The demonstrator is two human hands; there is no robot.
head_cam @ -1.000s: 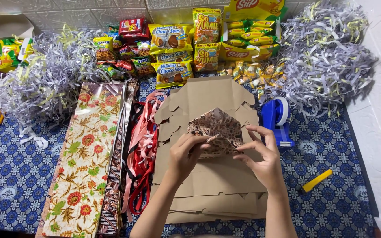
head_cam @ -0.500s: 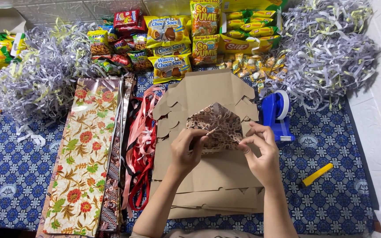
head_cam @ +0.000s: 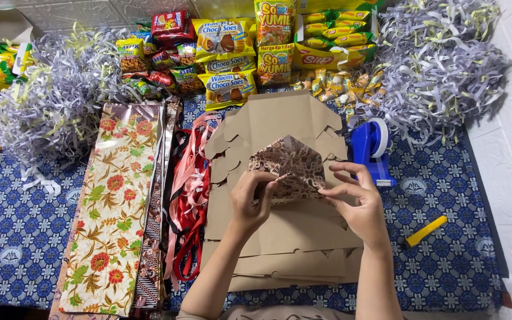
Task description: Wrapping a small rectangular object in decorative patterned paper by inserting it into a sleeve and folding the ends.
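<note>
In the head view, right in the middle over the stack of flat brown cardboard box blanks, we've got both hands on a small folded piece of brown batik-patterned paper. Our left hand pinches its lower left edge, thumb and fingers pressed together on the paper, while our right hand holds the lower right edge with the fingers lying fairly flat along it. The piece is shaped like a little peaked envelope: its point aims away from us toward the snack packets, and its long side runs left to right between the two hands, just beyond the fingertips. So both hands are about equally near, one at each end, with the paper resting on the cardboard.

Beside the stack on our left lie red and pink ribbons and a long floral wrapping sheet; a blue tape dispenser sits just past our right hand, a yellow cutter further right, and shredded paper is heaped at the far corners
</note>
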